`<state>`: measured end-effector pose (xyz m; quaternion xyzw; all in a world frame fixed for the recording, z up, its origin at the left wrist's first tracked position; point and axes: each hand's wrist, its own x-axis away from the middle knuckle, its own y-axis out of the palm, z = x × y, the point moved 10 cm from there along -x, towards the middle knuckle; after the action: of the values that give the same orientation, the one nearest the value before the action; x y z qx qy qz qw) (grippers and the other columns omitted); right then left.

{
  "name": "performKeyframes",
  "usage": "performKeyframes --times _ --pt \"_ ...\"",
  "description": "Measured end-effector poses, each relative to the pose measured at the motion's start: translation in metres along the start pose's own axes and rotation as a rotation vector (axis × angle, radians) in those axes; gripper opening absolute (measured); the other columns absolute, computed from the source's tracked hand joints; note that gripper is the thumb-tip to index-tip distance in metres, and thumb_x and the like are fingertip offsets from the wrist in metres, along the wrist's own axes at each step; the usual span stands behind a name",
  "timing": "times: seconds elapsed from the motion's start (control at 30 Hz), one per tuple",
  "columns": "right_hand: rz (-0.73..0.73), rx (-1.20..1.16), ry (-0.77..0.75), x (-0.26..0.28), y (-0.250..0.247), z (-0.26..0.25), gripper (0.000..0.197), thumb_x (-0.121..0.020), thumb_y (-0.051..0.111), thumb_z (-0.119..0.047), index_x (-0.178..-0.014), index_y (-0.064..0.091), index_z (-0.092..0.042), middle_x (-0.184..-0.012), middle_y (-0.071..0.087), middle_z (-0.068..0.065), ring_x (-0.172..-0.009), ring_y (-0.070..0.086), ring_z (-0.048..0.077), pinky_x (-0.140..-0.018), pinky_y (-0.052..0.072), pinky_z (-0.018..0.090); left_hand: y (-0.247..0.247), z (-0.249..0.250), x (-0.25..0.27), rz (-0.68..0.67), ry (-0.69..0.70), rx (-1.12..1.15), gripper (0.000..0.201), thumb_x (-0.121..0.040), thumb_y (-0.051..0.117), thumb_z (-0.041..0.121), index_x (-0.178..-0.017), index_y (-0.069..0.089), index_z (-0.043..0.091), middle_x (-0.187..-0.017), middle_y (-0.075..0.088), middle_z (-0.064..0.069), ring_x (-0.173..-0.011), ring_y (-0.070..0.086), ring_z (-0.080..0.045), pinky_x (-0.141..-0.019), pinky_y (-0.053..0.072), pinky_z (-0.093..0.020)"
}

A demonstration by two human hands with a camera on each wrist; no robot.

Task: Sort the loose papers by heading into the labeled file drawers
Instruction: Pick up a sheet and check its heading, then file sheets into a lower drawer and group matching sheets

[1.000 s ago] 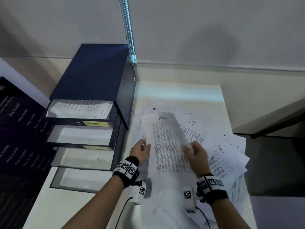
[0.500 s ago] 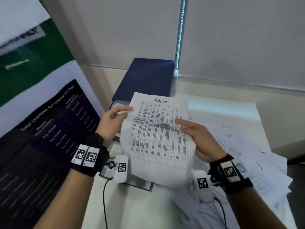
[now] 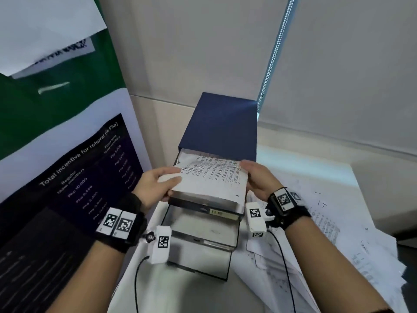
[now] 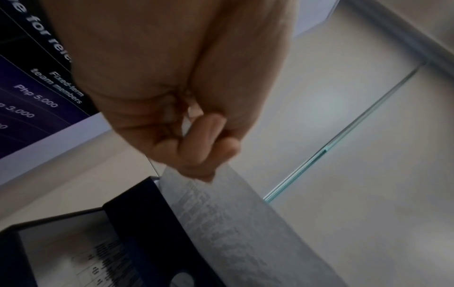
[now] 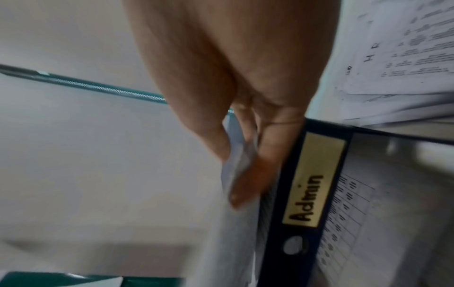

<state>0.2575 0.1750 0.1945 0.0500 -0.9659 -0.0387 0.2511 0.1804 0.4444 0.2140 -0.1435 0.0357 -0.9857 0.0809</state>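
Holding one printed sheet point(image 3: 209, 179) by its two side edges, the left hand point(image 3: 155, 188) and the right hand point(image 3: 259, 181) carry it low over the top drawer point(image 3: 203, 199) of the blue file cabinet point(image 3: 223, 123), far end dipping toward the opening. Left fingers point(image 4: 196, 147) pinch the near-left edge; the right fingers point(image 5: 248, 182) pinch the right edge, just beside the "Admin" label point(image 5: 312, 182).

The paper is limp and bowed — I judge the far edge could catch on sheets already in the drawer and crumple, or the near end could hang over the drawer front if released early.

Hard to make out: this sheet's heading, the labels on the lower drawers point(image 3: 200, 231), and most headings in the loose pile point(image 3: 327, 224) on the right, apart from an "IT" and, in the right wrist view, an "HR".
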Motion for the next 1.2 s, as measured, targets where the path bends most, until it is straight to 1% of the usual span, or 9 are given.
performKeyframes --times 0.1,0.17,0.3,0.57,0.7,0.87,0.97,1.07,1.2 --pt "-0.171 0.101 0.091 0.015 0.0 0.016 0.032 -0.093 0.065 -0.016 -0.123 0.056 -0.024 -0.084 0.069 0.0 -0.06 0.062 0.009 -0.057 0.056 0.026 -0.003 0.003 -0.02 0.153 0.071 -0.05 0.011 -0.089 0.07 0.015 -0.099 0.075 0.017 -0.058 0.058 0.002 -0.042 0.046 -0.009 -0.046 0.043 -0.02" --pt "-0.258 0.108 0.102 0.021 0.001 0.023 0.04 -0.088 0.066 -0.001 -0.125 0.059 -0.014 -0.079 0.065 0.003 -0.059 0.061 0.009 -0.061 0.059 0.024 0.002 0.001 -0.034 0.197 0.078 -0.068 0.01 -0.09 0.07 0.018 -0.098 0.075 0.021 -0.064 0.065 -0.002 -0.044 0.053 -0.012 -0.056 0.049 -0.025" --pt "-0.061 0.141 -0.003 -0.002 -0.013 0.012 0.034 -0.087 0.066 0.005 -0.12 0.061 0.01 -0.083 0.069 0.014 -0.064 0.067 0.014 -0.064 0.06 0.02 0.028 0.0 -0.059 0.189 0.063 -0.115 0.03 -0.09 0.067 0.012 -0.12 0.064 0.009 -0.086 0.071 -0.005 -0.063 0.069 -0.007 -0.07 0.053 -0.017" --pt "0.147 0.101 -0.249 0.003 -0.09 0.012 0.02 -0.097 0.06 -0.017 -0.113 0.068 -0.008 -0.077 0.071 0.009 -0.051 0.057 0.019 -0.047 0.051 0.027 0.084 0.001 -0.086 0.059 0.07 -1.032 0.046 -0.097 0.046 0.047 -0.13 0.059 0.017 -0.148 0.035 -0.021 -0.135 0.034 -0.034 -0.114 0.026 -0.036" --pt "0.417 0.785 -0.124 -0.001 -0.213 0.088 0.039 -0.097 0.058 -0.027 -0.131 0.059 -0.008 -0.116 0.07 0.009 -0.102 0.066 0.025 -0.09 0.054 0.038 0.126 0.038 -0.052 0.123 0.245 -1.057 0.045 -0.096 0.055 0.039 -0.137 0.053 0.021 -0.156 0.015 -0.022 -0.143 0.021 -0.037 -0.117 0.022 -0.043" --pt "0.089 1.384 0.146 -0.002 -0.261 0.233 0.064 -0.098 0.034 -0.046 -0.153 0.022 -0.016 -0.162 0.016 0.009 -0.147 0.019 0.033 -0.115 0.028 0.052 0.277 0.048 0.01 -0.502 0.618 -0.732 0.027 -0.095 0.059 0.033 -0.122 0.063 0.032 -0.127 0.05 0.008 -0.119 0.047 -0.004 -0.103 0.038 -0.018" --pt "-0.13 1.445 0.019 0.019 -0.225 0.265 0.062 -0.096 0.027 -0.046 -0.152 0.029 -0.02 -0.162 0.018 0.01 -0.148 0.015 0.034 -0.118 0.021 0.051 0.352 -0.015 0.016 -0.731 0.466 -0.733 0.028 -0.095 0.059 0.035 -0.123 0.062 0.034 -0.12 0.056 0.008 -0.111 0.056 -0.007 -0.097 0.047 -0.023" --pt "-0.154 1.075 -0.083 0.033 -0.226 0.241 0.035 -0.096 0.055 -0.026 -0.129 0.063 -0.018 -0.139 0.056 0.005 -0.129 0.05 0.02 -0.112 0.035 0.031 0.381 -0.109 0.0 -0.727 0.125 -0.959 0.052 -0.093 0.061 0.039 -0.142 0.047 0.026 -0.14 0.045 -0.004 -0.129 0.048 -0.023 -0.109 0.04 -0.035" --pt "0.402 0.945 -0.087 0.036 -0.324 0.207 0.031 -0.093 0.06 -0.032 -0.12 0.068 -0.018 -0.126 0.06 0.006 -0.115 0.055 0.022 -0.104 0.043 0.034 0.366 -0.189 -0.022 -0.517 -0.217 -1.061 0.068 -0.089 0.066 0.038 -0.144 0.036 0.012 -0.143 0.036 -0.02 -0.126 0.049 -0.036 -0.108 0.043 -0.041"
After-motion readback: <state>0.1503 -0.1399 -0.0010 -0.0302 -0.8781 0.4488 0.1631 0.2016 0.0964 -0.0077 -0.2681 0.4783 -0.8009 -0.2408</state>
